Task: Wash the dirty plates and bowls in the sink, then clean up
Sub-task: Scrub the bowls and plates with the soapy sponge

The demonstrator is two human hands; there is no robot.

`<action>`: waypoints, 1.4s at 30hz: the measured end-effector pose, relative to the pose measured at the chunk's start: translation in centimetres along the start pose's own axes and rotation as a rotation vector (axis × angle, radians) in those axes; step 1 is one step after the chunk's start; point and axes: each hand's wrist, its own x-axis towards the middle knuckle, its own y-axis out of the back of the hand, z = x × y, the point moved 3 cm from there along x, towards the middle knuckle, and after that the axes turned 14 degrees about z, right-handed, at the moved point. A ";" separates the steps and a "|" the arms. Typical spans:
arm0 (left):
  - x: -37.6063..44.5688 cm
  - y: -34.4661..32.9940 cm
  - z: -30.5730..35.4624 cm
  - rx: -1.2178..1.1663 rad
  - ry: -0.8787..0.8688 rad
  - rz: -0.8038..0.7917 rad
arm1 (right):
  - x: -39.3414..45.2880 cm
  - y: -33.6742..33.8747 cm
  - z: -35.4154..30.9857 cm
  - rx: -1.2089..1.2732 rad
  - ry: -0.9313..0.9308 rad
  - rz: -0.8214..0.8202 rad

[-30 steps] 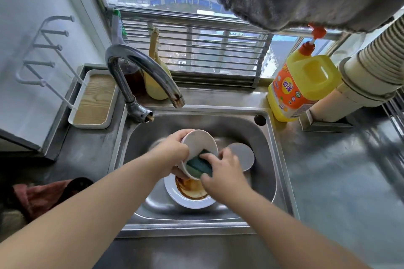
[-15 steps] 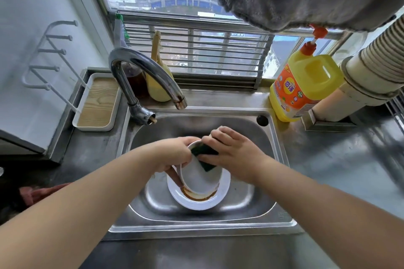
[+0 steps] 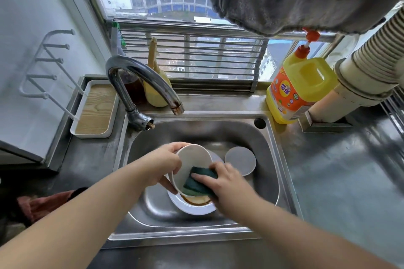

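Note:
My left hand (image 3: 162, 165) grips a white bowl (image 3: 191, 162) by its rim and holds it tilted over the steel sink (image 3: 273, 159). My right hand (image 3: 229, 183) presses a dark green sponge (image 3: 200, 180) against the bowl's lower inside wall. Under the bowl lies a white plate (image 3: 190, 206) with brown sauce on it. A second small white dish (image 3: 240, 160) sits in the sink to the right.
The curved tap (image 3: 140, 76) arches over the sink's back left. A yellow detergent jug (image 3: 299, 87) stands at the back right, next to a ribbed duct (image 3: 376, 59). A tray with a wooden base (image 3: 96, 111) sits left of the sink. A reddish cloth (image 3: 43, 203) lies at the left.
My right hand has slid the sponge from the bowl's upper rim down to its lower inside. The bowl now tilts with its opening more in view, and the small dish shows again.

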 end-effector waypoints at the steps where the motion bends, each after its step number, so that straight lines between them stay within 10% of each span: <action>1: -0.2 0.2 0.2 0.036 -0.001 -0.040 | 0.4 0.5 1.0 -0.139 0.148 0.039; 8: -0.7 2.3 2.7 0.079 -0.027 -0.270 | 2.0 3.4 0.8 -0.459 0.535 0.425; 13: -0.6 0.6 1.9 -0.331 -0.065 -0.031 | 1.7 3.2 0.0 -0.359 0.088 0.513; 19: -1.2 -2.2 -0.6 -0.510 -0.147 0.143 | 1.1 1.2 -2.0 -0.053 -0.206 0.095; 30: -1.4 -0.9 2.1 0.128 -0.150 -0.103 | 4.9 5.3 2.9 -0.710 0.954 0.152; 38: -0.8 -1.1 1.1 -0.231 -0.164 0.077 | 1.6 2.8 -0.4 0.053 -0.252 0.100; 42: -0.6 -1.4 0.0 -0.284 -0.148 0.120 | 0.0 1.1 -3.3 0.270 -0.346 0.090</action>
